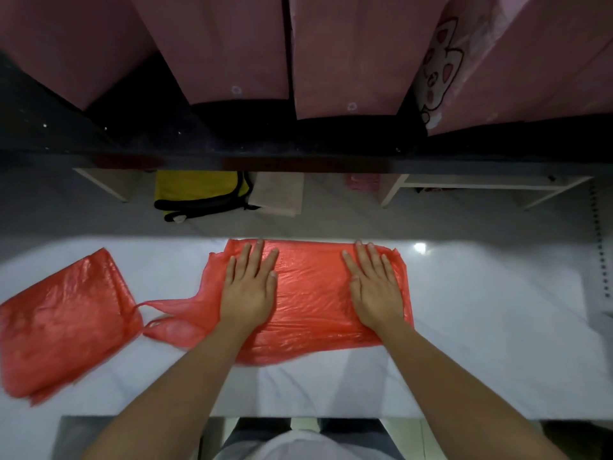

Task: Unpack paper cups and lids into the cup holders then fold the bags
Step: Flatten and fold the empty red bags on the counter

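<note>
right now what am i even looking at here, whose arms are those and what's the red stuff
This is one picture from a camera worn on a person's head, looking down at their own arms. There is no machine. The left hand and right hand lie flat, fingers straight, pressing a red plastic bag onto a white table. Nothing is gripped; the hands only hold the bag flat, and its handles trail off to the left. A second red bag, already folded, lies at the left of the table. Beyond the table, a yellow cloth sits on a lower shelf, and pink curtains hang behind.
</note>
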A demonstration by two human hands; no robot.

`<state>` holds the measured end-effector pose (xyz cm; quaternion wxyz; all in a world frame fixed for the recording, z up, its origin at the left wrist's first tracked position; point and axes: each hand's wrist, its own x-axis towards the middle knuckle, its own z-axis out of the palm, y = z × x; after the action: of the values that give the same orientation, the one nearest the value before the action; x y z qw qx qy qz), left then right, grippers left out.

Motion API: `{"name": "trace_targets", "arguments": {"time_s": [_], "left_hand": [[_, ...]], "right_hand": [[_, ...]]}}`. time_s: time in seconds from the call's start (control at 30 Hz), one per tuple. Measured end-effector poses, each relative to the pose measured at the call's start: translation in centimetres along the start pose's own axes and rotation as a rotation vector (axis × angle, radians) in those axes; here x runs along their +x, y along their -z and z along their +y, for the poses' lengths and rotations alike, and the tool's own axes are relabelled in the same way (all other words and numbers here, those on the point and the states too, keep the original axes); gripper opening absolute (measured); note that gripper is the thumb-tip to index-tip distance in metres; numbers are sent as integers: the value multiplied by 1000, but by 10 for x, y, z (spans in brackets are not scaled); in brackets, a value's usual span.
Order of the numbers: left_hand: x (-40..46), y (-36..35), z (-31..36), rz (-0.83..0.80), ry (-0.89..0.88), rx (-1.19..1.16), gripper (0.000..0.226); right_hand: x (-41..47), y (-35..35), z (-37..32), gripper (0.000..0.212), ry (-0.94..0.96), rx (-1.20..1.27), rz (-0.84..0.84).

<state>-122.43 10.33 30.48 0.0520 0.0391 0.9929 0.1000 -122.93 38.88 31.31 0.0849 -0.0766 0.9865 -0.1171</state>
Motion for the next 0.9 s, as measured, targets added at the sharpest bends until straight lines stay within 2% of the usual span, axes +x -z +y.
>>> {"name": "trace_targets", "arguments": {"time_s": [0.17, 0.37, 0.5, 0.6, 0.67, 0.77, 0.83, 0.9], "left_hand": [[-13, 11, -48, 22, -38, -17, 54], [-31, 31, -94, -112, -18, -25, 57], [-30, 52, -58, -99, 55, 10, 67], [-44, 50, -4, -107, -71, -25, 67], [-52, 41, 29, -164, -140, -105, 65], [-60, 23, 60, -202, -215, -41, 60], [-67, 11, 65, -241, -181, 35, 62], [-74, 3, 61, -215, -136, 63, 63]], "right_hand": [[1, -1, 1, 66, 2, -48, -24], [3, 4, 2, 67, 11, -51, -116], [3, 17, -1, 65, 24, 4, -167], [-18, 23, -11, 65, 57, 32, -89], [-40, 16, -21, 63, 76, 62, -96], [-64, -2, -30, 59, 77, 55, -128], [-74, -12, -31, 58, 61, -3, -131], [-76, -16, -32, 58, 42, -26, -116]]}}
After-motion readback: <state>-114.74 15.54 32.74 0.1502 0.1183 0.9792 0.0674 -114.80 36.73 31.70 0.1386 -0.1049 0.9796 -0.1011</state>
